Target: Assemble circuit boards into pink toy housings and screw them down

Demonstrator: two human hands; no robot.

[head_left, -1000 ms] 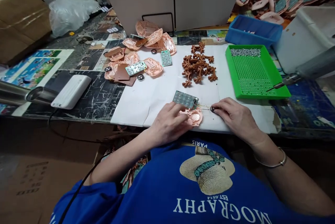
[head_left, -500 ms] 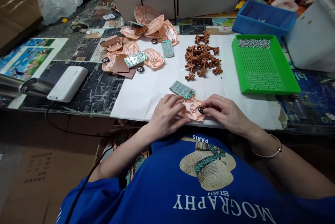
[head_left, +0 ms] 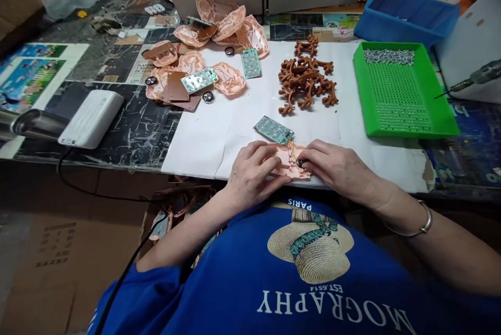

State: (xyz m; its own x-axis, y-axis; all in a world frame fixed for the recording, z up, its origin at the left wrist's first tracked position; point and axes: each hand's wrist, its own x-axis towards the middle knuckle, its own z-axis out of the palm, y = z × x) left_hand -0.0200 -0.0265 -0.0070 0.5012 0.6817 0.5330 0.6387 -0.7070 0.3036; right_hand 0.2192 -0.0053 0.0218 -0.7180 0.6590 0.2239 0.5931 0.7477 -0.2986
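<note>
A pink plastic shell (head_left: pixel 284 169) lies at the front edge of the white work surface, its hollow side facing up. My left hand (head_left: pixel 252 172) is closed on the shell's left part, thumb along the near edge. At the shell's right end, the thumb and fingers of my right hand (head_left: pixel 340 169) close on a small black round speaker (head_left: pixel 299 163), mostly covered by the fingertips. Thin wires run from the shell to a green circuit board (head_left: pixel 273 129) lying just beyond it.
Brown bone-shaped plastic parts (head_left: pixel 305 76) lie piled behind the board. Several pink shells (head_left: pixel 230 79) with boards and speakers are heaped back left. A green tray (head_left: pixel 407 110) holds screws, with a blue bin (head_left: pixel 407 14) behind it. An electric screwdriver (head_left: pixel 475 76) hangs at right.
My right fingers have shifted slightly and now cover more of the speaker at the shell's right end. My left hand keeps its hold. The view has shifted, bringing the screwdriver into sight.
</note>
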